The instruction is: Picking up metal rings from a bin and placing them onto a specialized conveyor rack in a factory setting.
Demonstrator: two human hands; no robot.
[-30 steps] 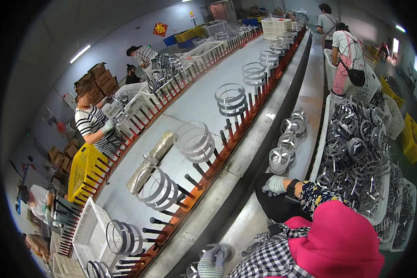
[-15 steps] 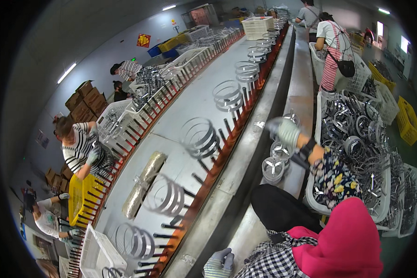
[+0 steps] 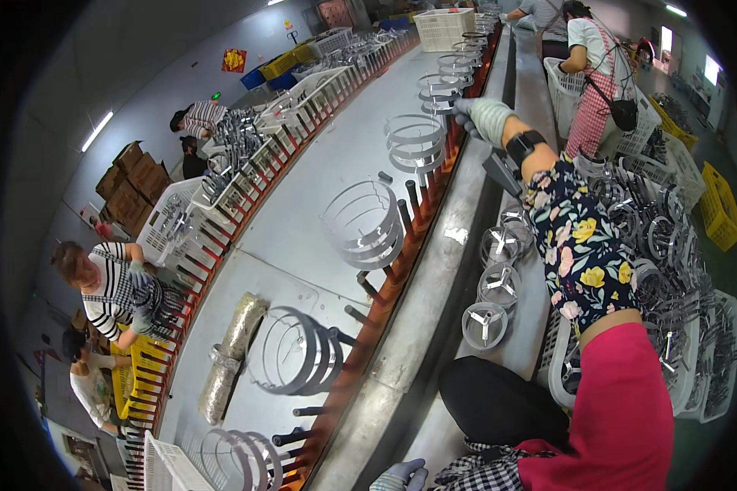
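While the right hand reaches out, half-curled and holding nothing, wire rings hang just beside it

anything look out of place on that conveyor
Yes: a crinkled silvery wrapped bundle lies loose and slanted on the grey conveyor belt, beside upright metal wire rings hung on pegs. Everything else there is rings.

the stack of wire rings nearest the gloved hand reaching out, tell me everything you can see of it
The stack of wire rings is a few thin hoops of shiny silver metal, piled loosely and a little askew on the grey conveyor belt. It leans against the orange rail's dark pegs. The right hand, in a pale glove, reaches just beside it; whether they touch is unclear.
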